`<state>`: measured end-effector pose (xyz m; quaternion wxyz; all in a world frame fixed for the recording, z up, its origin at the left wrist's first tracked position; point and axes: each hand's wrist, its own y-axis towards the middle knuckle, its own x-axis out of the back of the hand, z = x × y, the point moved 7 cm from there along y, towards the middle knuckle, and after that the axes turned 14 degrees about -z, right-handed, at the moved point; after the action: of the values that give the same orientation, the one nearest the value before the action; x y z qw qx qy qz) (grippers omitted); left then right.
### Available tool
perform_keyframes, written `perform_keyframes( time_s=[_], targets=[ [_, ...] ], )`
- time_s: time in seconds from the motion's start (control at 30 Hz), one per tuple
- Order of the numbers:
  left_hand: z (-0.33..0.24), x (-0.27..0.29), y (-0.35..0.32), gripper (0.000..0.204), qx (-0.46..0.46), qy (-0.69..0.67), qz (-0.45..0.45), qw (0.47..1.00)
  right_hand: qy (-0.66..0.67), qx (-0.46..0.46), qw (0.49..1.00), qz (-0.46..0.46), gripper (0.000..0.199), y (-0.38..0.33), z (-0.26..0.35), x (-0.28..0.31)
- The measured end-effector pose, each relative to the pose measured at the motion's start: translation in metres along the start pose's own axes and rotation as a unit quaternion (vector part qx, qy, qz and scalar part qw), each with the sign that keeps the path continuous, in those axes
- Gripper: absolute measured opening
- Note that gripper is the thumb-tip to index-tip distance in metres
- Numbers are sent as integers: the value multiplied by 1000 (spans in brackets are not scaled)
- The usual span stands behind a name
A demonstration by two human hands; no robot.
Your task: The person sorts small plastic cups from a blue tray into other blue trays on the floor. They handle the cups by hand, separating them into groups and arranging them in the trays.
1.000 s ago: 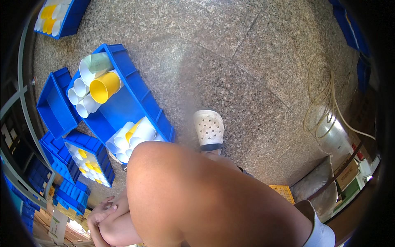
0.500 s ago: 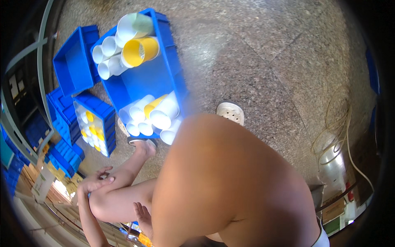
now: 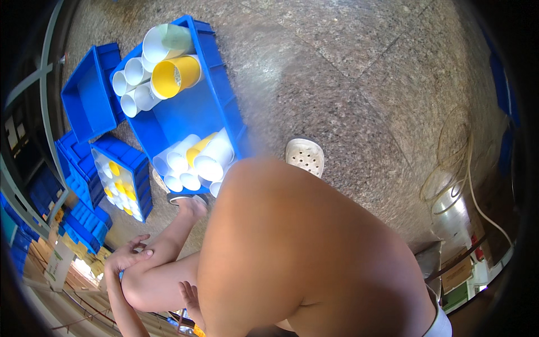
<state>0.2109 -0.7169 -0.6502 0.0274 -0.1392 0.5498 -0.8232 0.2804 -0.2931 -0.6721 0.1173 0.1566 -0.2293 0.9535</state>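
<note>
My left hand [image 3: 128, 257] lies on my bent left leg [image 3: 168, 283], holding nothing, with its fingers loosely apart. Of my right hand [image 3: 192, 303] only some stretched fingers show, beside the left thigh; the rest is hidden. A large bare bent limb [image 3: 309, 253] of mine, very close to the camera, covers the lower middle; whether arm or knee I cannot tell. Beyond it lies a large blue crate [image 3: 179, 115] on the floor. It holds white cup-like cylinders [image 3: 216, 160] and a yellow cylinder [image 3: 168, 78], grouped at its two ends. Neither hand touches them.
Left of the large crate stands another blue crate [image 3: 88, 101]. Below that is a blue crate [image 3: 145, 174] filled with white and yellow cylinders, beside more stacked blue crates [image 3: 84, 227]. A white clog [image 3: 306, 157] rests on the speckled floor [image 3: 348, 112]. Loose cable [image 3: 471, 180] lies at right.
The whole view has shifted slightly, so the crates now appear further left and a little lower. Both hands keep nearly the same pose, and the cylinders stay in place in the crate.
</note>
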Motion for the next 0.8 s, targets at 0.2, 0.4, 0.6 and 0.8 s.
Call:
perform_keyframes(
  time_s=[0.2, 0.4, 0.6, 0.8],
  targets=[
    [2, 0, 8, 106, -29, 26, 13, 999, 0, -5, 1000, -4, 29, -3, -1, -3],
    [10, 0, 11, 109, -22, 10, 10, 1000, -11, -3, 1000, -7, 29, -5, -2, -10],
    [-3, 1, 6, 111, -14, 26, 6, 1000, -27, 12, 999, -19, 29, 1, 0, -9],
    [-66, -18, -38, 83, -112, 85, -112, 984, -51, 43, 996, -66, 30, 31, 13, -1]
  ],
)
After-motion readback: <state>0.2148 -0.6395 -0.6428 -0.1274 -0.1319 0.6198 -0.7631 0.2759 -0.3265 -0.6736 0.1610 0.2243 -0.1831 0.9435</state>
